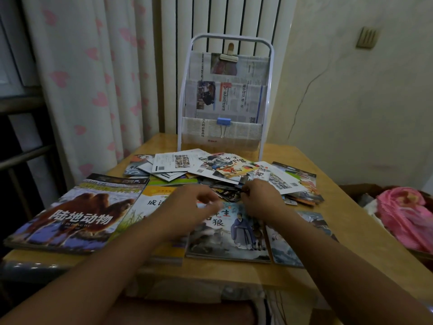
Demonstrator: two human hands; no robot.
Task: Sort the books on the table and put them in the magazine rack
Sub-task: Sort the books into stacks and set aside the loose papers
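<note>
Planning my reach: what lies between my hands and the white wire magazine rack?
Head view: a loose pile of small books covers the table between both hands and the rack.

left hand [187, 205] motion-blurred at the fingers, yellow book [150, 207] title partly hidden by the left forearm, right hand [260, 198] fingertips hidden in the book pile [225, 174]

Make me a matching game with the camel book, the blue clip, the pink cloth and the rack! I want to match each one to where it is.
Things:
1. camel book
2. blue clip
3. pink cloth
4. magazine rack

Places:
A. off the table, far right
B. standing at the back of the table
C. near left corner of the table
D. clipped on the rack's lowest pocket

Pairs: 1-C, 2-D, 3-A, 4-B
</note>
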